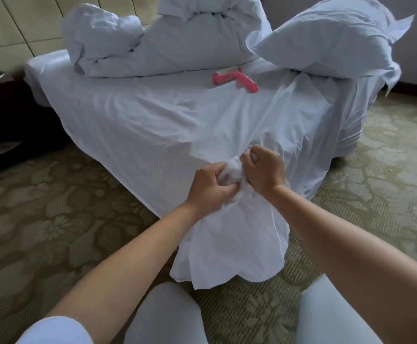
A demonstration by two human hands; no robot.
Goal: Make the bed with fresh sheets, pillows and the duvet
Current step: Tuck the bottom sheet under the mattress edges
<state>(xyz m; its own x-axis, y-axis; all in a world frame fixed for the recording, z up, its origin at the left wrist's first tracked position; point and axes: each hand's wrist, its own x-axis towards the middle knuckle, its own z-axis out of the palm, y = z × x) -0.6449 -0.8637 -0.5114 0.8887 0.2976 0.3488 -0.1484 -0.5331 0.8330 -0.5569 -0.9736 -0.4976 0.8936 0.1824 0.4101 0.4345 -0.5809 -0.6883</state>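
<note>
A white sheet [137,125] covers the mattress and hangs over the near corner of the bed. At that corner my left hand [211,186] and my right hand [264,170] both grip a bunched knot of the sheet, with loose fabric [229,247] drooping from it to the floor. A white pillow [326,40] lies on the far right corner of the bed. The rolled white duvet [167,38] sits heaped at the head end.
A pink lint roller [234,79] lies on the sheet near the middle. Patterned green carpet [41,219] surrounds the bed. A dark bedside cabinet [1,115] stands at the left, below a padded headboard wall [28,21]. My knees [165,316] are low in the view.
</note>
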